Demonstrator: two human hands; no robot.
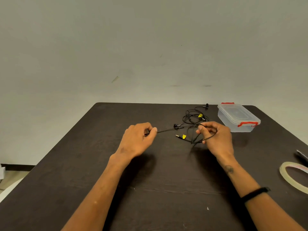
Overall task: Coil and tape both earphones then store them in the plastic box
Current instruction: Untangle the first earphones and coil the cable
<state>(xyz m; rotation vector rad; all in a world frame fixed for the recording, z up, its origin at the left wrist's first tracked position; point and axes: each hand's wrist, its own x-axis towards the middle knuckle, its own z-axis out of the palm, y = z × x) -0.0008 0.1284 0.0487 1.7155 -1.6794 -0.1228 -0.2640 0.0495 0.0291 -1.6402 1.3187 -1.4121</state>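
A black earphone cable [168, 130] is stretched between my two hands above the dark table [100, 164]. My left hand [138, 140] pinches one end of it. My right hand [215, 137] holds loops of the same cable wound around its fingers; the jack with a yellow tag [183, 136] hangs loose below. A second black earphone [193, 116], also with a yellow tag, lies in a loose tangle farther back. The clear plastic box [238, 118] with red clips stands closed at the back right. A roll of clear tape [293, 175] lies at the right edge.
A dark flat object [302, 155] pokes in at the right edge behind the tape. A pale wall rises behind the table. At the far left, below the table's edge, a white rounded object [8, 190] is on the floor.
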